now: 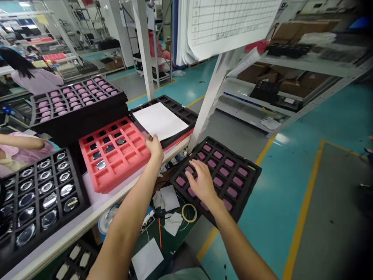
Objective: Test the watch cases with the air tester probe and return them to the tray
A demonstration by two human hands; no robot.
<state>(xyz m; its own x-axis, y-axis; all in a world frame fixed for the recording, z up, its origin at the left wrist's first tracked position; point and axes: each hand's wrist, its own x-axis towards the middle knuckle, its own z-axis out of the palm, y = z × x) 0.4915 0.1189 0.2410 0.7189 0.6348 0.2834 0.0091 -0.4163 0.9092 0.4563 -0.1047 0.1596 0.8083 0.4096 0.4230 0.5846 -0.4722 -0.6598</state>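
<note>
My left hand [155, 147] is at the right edge of a red foam tray [132, 158], its fingers closed by the tray's corner; whatever they hold is too small to make out. Several dark, shiny square pieces fill part of that tray's left side. Over a black tray [239, 212] with purple pieces [224, 171] in its compartments, my right hand [201, 181] has its fingers spread, close to the pieces at the tray's left side. A white sheet [160, 120] lies on another black tray behind my left hand.
At the left stand a black tray of shiny round parts [49, 200] and a stack topped with purple pieces [70, 95]. A white post [214, 89] rises between the trays. Below are tape [189, 213] and papers. Other people sit at the left; shelves [309, 66] stand right.
</note>
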